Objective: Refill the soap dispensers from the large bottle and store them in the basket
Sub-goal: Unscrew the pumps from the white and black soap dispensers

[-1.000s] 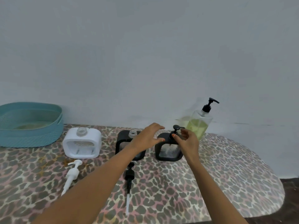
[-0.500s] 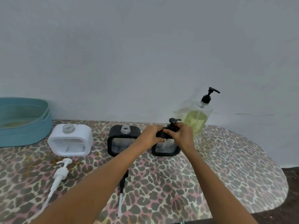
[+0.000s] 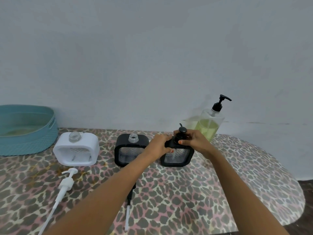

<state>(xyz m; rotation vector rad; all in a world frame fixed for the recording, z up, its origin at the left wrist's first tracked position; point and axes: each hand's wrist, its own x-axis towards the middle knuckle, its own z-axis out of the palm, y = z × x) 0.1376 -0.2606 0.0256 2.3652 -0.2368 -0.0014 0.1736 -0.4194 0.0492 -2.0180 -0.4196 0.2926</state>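
Observation:
Three square dispensers stand in a row on the leopard-print table (image 3: pixel 237 184). The white dispenser (image 3: pixel 76 150) and the middle black dispenser (image 3: pixel 130 150) have open necks. My left hand (image 3: pixel 160 145) grips the top left corner of the right black dispenser (image 3: pixel 177 156). My right hand (image 3: pixel 191 139) holds the collar of its black pump (image 3: pixel 182 132), which sits on the neck. The large bottle (image 3: pixel 209 125) of yellow-green soap, with a black pump, stands behind against the wall. The teal basket (image 3: pixel 33 141) sits far left.
A white pump (image 3: pixel 65 184) with its long tube lies on the table in front of the white dispenser. A black pump (image 3: pixel 129 197) lies under my left forearm, partly hidden. The table's rounded edge curves away at the right.
Both hands have closed onto the right black dispenser and its pump. The view has shifted right, so the basket sits further left.

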